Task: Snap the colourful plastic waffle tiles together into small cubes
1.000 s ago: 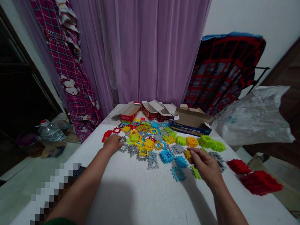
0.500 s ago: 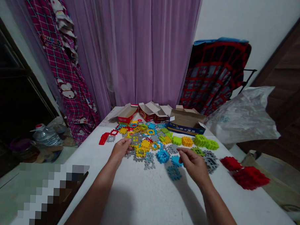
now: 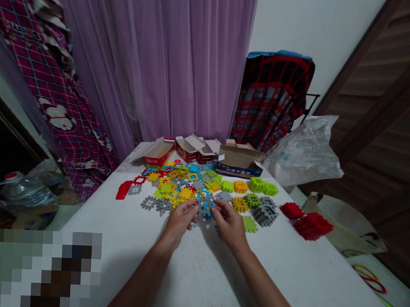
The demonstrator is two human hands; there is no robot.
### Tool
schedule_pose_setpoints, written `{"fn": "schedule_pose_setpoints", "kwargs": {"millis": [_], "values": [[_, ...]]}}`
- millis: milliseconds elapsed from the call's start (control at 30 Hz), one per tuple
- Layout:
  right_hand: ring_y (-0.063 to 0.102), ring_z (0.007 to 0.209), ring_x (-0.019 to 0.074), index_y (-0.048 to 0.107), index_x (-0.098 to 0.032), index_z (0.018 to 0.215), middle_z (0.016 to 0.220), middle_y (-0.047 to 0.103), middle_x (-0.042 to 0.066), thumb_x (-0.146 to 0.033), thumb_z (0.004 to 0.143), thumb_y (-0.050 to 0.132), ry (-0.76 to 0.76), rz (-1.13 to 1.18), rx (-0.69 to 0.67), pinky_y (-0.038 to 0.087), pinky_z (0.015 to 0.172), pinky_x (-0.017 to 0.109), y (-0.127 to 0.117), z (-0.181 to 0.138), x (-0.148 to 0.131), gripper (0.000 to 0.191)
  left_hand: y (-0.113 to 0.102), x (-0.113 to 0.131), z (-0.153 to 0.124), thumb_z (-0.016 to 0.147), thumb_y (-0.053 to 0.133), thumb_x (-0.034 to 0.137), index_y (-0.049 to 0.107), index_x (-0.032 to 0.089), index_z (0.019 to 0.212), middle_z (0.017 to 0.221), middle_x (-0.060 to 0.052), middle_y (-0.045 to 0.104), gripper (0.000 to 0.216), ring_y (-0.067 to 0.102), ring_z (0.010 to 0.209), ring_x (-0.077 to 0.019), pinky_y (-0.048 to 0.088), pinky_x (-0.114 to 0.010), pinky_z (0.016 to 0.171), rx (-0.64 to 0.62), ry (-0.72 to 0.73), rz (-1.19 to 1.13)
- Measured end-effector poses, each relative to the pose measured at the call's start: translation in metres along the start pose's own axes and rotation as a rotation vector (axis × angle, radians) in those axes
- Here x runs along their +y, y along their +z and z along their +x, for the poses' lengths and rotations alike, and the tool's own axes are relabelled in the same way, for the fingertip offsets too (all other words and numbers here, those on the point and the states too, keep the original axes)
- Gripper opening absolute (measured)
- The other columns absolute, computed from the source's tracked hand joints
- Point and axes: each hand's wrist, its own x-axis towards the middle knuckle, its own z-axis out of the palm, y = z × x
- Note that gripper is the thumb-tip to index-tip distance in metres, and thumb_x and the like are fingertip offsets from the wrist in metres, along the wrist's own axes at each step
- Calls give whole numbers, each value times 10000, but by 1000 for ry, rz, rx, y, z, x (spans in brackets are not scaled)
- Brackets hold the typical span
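Observation:
A grey window-shaped building tile (image 3: 204, 208) is held between my two hands, just above the table. My left hand (image 3: 181, 220) pinches its left edge between thumb and fingers. At the opposite edge, my right hand (image 3: 231, 223) has its thumb and fingertips closed on the tile. Behind the hands spreads a loose pile of toothed plastic tiles (image 3: 185, 193) in yellow, blue, grey, red and green. Loose grey tiles (image 3: 150, 203) lie left of my left hand, and a green tile (image 3: 250, 224) lies right of my right hand. Blue pieces near the hands are partly hidden.
Sorted stacks stand to the right: green (image 3: 257, 184), orange (image 3: 240, 187), grey (image 3: 265, 212) and red (image 3: 313, 226). Opened boxes, red (image 3: 159, 159) and blue (image 3: 238, 171), line the table's back. A clear plastic bag (image 3: 303, 148) hangs beyond the right edge.
My hands have come together at the middle, and the right hand has taken hold of the grey tile. The tile moved right and nearer. The view has turned rightward.

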Motion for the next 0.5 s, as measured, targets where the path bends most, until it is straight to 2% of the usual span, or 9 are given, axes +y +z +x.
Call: {"fn": "schedule_pose_setpoints", "kwargs": {"millis": [167, 300, 400, 500], "values": [[611, 632, 146, 669, -186, 1095, 758, 692, 21, -454, 796, 605, 20, 65, -69, 485, 600, 262, 1, 0, 1, 406, -4, 1, 1, 597, 740, 486, 682, 173, 935, 815, -7, 669, 464, 559, 536, -70, 302, -173, 403, 23, 8, -1], [622, 667, 151, 659, -194, 1071, 770, 697, 21, -425, 779, 620, 25, 72, -137, 484, 628, 268, 1, -1, 2, 374, -7, 0, 3, 635, 727, 486, 694, 172, 970, 802, -9, 672, 461, 563, 542, -78, 304, -174, 401, 36, 10, 14], [614, 641, 149, 647, -196, 1032, 735, 690, 14, -446, 766, 634, 63, 115, -124, 478, 610, 264, 4, -2, 5, 365, -8, 0, 2, 672, 714, 490, 703, 176, 1018, 829, -19, 683, 467, 584, 569, -88, 317, -172, 402, 25, 12, 28], [583, 576, 137, 637, -198, 983, 685, 674, 3, -496, 740, 652, 110, 151, -86, 459, 556, 252, 6, -3, 5, 385, -7, 1, 0, 693, 715, 482, 702, 195, 1076, 960, -46, 708, 480, 612, 611, -90, 322, -166, 395, -26, 12, 32]]}}
